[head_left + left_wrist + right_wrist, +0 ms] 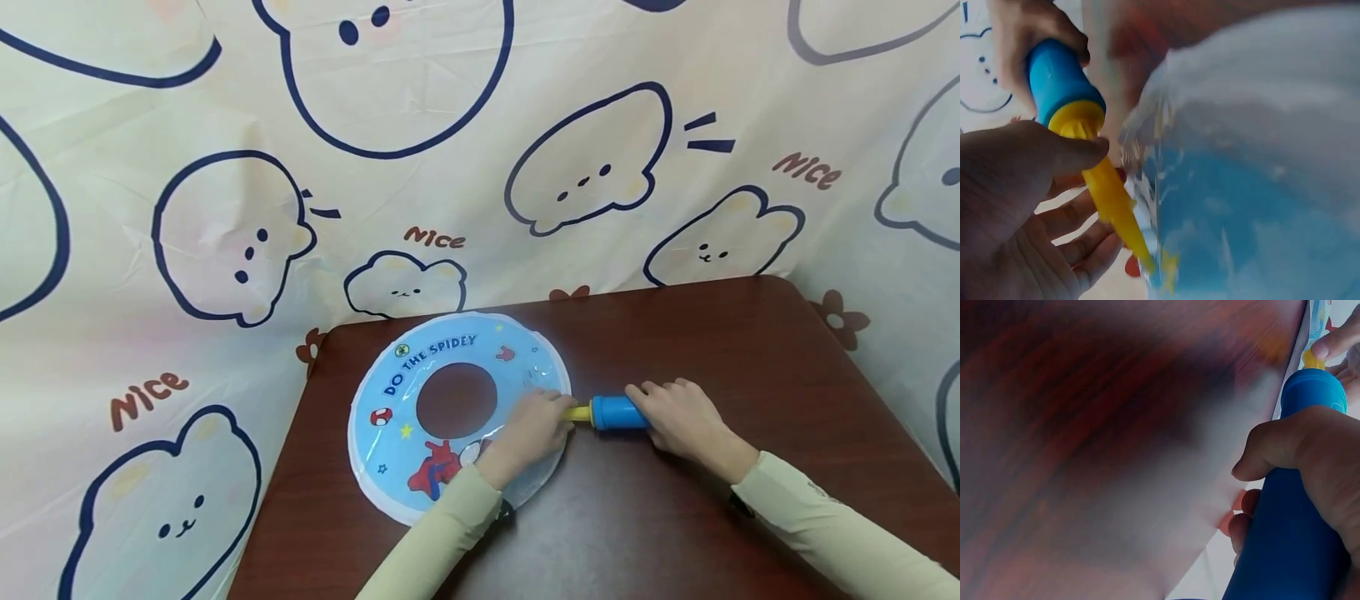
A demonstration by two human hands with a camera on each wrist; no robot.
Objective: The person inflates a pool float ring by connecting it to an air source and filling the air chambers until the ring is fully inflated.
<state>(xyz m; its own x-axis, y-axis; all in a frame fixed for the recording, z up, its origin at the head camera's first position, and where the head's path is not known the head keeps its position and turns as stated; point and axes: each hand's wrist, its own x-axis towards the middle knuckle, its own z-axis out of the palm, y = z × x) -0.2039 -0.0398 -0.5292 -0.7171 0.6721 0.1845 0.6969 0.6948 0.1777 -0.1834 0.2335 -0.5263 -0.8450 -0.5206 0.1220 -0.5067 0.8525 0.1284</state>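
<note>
A round light-blue swim ring with a white edge, "DO THE SPIDEY" lettering and a red-and-blue figure lies on the table. My left hand is over the ring's right side and holds the yellow nozzle of a hand pump between thumb and fingers. The nozzle's tip reaches the ring's clear plastic edge, beside a small yellow piece. Off the ring's right edge, my right hand grips the blue body of the hand pump, fingers curled around it. The right wrist view shows the blue barrel running under that hand.
The dark brown wooden table extends to the right of and in front of the ring. A pale cloth printed with outlined bears and "Nice" hangs behind and around the table's sides.
</note>
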